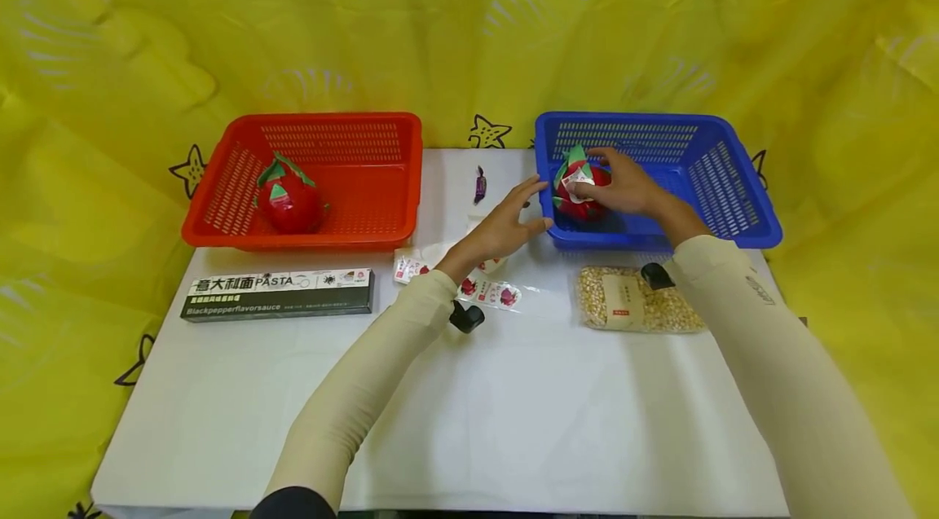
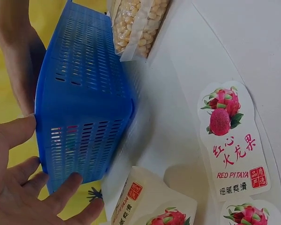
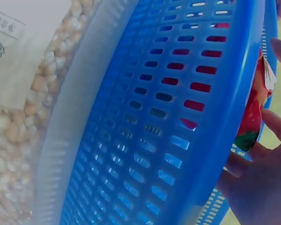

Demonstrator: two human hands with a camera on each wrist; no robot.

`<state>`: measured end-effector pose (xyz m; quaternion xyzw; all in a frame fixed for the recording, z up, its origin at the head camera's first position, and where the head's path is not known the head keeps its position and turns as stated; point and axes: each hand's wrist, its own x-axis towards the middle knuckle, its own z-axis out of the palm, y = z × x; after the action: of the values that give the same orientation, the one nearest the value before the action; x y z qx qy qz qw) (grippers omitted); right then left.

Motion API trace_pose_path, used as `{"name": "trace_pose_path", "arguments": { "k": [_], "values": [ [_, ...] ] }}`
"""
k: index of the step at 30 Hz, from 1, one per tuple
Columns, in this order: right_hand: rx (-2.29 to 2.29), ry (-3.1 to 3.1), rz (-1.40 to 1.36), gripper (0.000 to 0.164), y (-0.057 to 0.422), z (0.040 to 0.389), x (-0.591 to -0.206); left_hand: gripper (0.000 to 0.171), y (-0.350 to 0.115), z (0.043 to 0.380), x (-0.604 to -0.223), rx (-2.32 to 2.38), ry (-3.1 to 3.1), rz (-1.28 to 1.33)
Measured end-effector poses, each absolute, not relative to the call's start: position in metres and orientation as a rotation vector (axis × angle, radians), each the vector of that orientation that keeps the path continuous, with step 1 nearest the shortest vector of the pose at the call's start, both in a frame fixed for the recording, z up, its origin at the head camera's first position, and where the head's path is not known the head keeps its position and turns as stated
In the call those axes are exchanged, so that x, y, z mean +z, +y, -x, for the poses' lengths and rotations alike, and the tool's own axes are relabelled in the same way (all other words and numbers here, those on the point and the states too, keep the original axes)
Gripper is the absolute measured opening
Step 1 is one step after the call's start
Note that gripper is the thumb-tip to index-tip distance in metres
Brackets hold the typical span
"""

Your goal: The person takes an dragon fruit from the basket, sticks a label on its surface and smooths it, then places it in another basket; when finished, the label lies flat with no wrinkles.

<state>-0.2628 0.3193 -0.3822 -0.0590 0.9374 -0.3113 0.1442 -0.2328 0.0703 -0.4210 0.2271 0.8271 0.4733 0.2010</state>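
Observation:
A red toy dragon fruit (image 1: 582,208) with green leaf tips and a white sticker sits at the left end of the blue basket (image 1: 663,240). My right hand (image 1: 627,183) holds this fruit, thumb on the sticker and fingers around its far side; the basket wall partly hides the fruit in the right wrist view. At the basket's left rim is my left hand (image 1: 502,227), fingers spread and fairly straight, thumb and fingertips at the rim and outer wall in the left wrist view. Sticker strips printed RED PITAYA (image 2: 234,140) lie below the left hand.
A red basket (image 1: 367,242) at left contains another dragon fruit (image 1: 292,205). A pasta box (image 1: 279,295) lies before it. A bag of corn kernels (image 1: 623,299) lies before the blue basket. A small purple-wrapped candy (image 1: 480,185) lies between the baskets.

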Motion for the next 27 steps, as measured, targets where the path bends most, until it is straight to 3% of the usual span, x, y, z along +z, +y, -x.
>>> {"name": "trace_pose_path", "arguments": {
  "k": [13,27],
  "values": [
    [-0.882,2.982,0.219,0.074,0.307,0.233,-0.372,0.066,0.061,0.222,-0.418,1.210,2.500,-0.696],
    [-0.884,3.010,0.292,0.065,0.291,0.218,-0.380,0.063,0.015,0.209,-0.383,1.243,2.579,-0.689]
  ]
}}
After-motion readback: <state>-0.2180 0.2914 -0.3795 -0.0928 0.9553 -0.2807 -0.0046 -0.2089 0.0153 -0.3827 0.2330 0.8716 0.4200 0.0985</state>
